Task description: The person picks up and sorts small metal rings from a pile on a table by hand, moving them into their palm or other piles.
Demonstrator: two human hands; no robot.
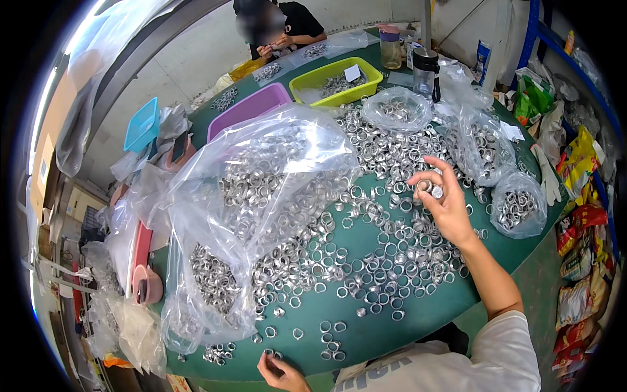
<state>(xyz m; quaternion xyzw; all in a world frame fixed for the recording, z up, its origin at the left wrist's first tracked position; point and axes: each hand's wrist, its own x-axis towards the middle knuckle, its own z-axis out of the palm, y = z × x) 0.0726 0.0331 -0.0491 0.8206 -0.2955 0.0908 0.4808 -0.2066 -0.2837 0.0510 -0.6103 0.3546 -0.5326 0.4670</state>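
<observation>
My right hand [449, 212] is raised over the right part of the green table, its thumb and fingers closed on a silver metal ring [424, 186]. A second round metal piece [437, 192] shows beside it in the same fingers. At the near edge, my left hand [285, 377] is low, with its fingertips pinched at small metal rings [270, 353]; its palm is partly hidden. Many loose rings [392, 264] are spread between the hands. Just right of my left hand lies a small group of rings [332, 345].
A large clear plastic bag [215, 228] of rings covers the left side. Smaller bags [519, 202] of rings lie right. Beyond are a purple bin [251, 112], a green bin [307, 82] and a bottle [426, 75]. A person [287, 29] sits at the far end.
</observation>
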